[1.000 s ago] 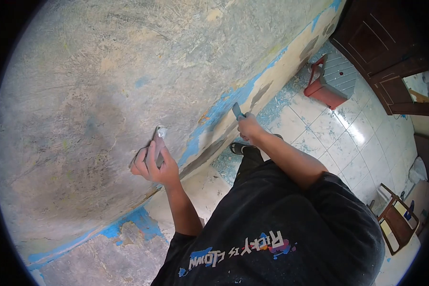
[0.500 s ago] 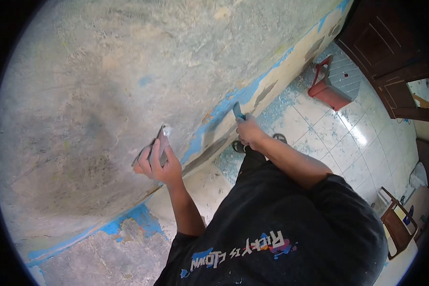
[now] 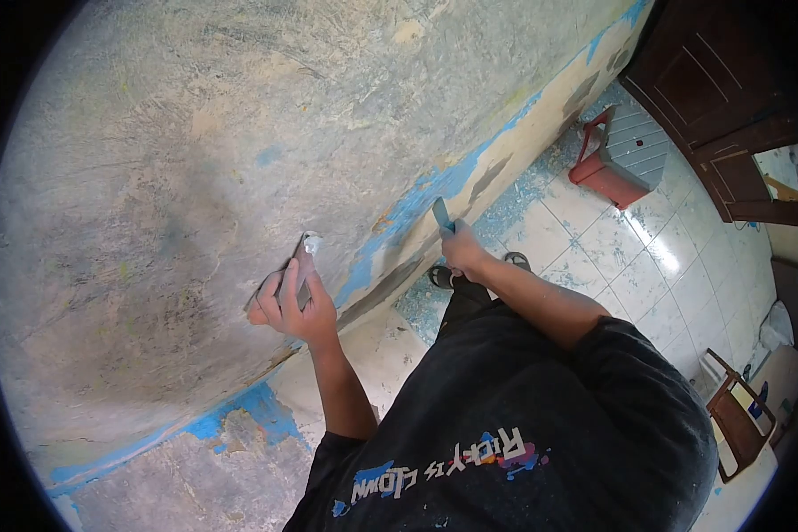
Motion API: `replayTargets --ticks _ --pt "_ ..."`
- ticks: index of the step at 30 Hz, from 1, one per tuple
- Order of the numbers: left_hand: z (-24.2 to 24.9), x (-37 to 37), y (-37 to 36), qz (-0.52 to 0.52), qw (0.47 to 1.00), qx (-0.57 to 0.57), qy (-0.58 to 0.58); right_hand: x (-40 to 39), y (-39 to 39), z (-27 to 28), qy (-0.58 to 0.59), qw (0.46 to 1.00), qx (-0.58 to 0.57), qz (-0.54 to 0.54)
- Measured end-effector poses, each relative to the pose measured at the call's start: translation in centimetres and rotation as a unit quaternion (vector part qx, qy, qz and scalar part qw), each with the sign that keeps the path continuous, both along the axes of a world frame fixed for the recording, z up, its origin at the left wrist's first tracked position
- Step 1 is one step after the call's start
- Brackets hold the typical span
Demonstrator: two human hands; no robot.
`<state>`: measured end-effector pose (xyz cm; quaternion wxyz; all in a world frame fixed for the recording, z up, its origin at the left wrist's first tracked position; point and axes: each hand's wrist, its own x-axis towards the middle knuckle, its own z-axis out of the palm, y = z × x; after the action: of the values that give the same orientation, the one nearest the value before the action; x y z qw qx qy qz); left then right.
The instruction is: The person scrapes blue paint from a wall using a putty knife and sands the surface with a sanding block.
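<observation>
Patchy wall, my left hand pinching a flat tool with white stuff at 9 o'clock, my right hand wrapped around a scraper at 1, red stool at 2.

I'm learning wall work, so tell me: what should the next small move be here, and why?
Probably the right hand should set the scraper against the blue paint and push lightly. The blade points towards that strip, blue remains on the wall, and bluish flakes litter the floor. Whether the blade already touches is hard to tell.
</observation>
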<state>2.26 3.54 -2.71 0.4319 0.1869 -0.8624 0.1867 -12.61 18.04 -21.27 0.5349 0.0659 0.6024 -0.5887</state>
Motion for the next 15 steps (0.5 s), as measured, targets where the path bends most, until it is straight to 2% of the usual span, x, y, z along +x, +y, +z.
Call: replayTargets --ticks 3,9,12,15 --pt "0.1 -0.1 0.3 0.003 1.000 0.006 0.001 -0.5 -0.2 1.1 -0.017 1.000 0.006 0.007" --pt "0.2 0.0 0.2 0.004 1.000 0.007 -0.017 -0.6 -0.5 -0.2 0.008 0.998 0.047 0.034" --pt "0.2 0.5 0.5 0.008 0.999 0.013 -0.037 -1.2 -0.3 0.3 -0.030 0.999 0.017 0.036" --pt "0.2 0.6 0.2 0.005 0.999 0.009 -0.037 -1.3 -0.2 -1.1 -0.038 0.998 0.039 0.044"
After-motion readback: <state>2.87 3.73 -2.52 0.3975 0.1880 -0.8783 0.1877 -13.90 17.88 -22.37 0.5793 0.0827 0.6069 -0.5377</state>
